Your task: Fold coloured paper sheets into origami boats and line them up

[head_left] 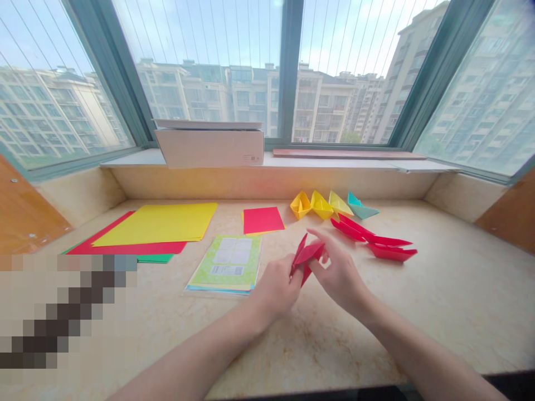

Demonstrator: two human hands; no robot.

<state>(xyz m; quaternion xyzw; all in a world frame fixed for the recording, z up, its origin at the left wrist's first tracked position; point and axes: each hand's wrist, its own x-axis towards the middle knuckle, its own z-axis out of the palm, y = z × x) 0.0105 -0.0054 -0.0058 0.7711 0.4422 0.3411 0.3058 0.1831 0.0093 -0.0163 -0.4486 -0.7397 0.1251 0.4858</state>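
A vivid red paper piece (311,254), folded into pointed, slightly parted flaps, is grasped by the left hand (277,285) and right hand (339,274) over the table (463,301), near the red paper boats (393,253).

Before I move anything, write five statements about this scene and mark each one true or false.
1. The left grip holds a folded red paper. True.
2. The right grip rests on a yellow boat. False: it is at the same folded red paper.
3. The turquoise boat is the rightmost of the four in the back row. True.
4. The white box stands at the right end of the ledge. False: it stands left of the middle.
5. In the large stack, a yellow sheet lies over a red sheet. True.
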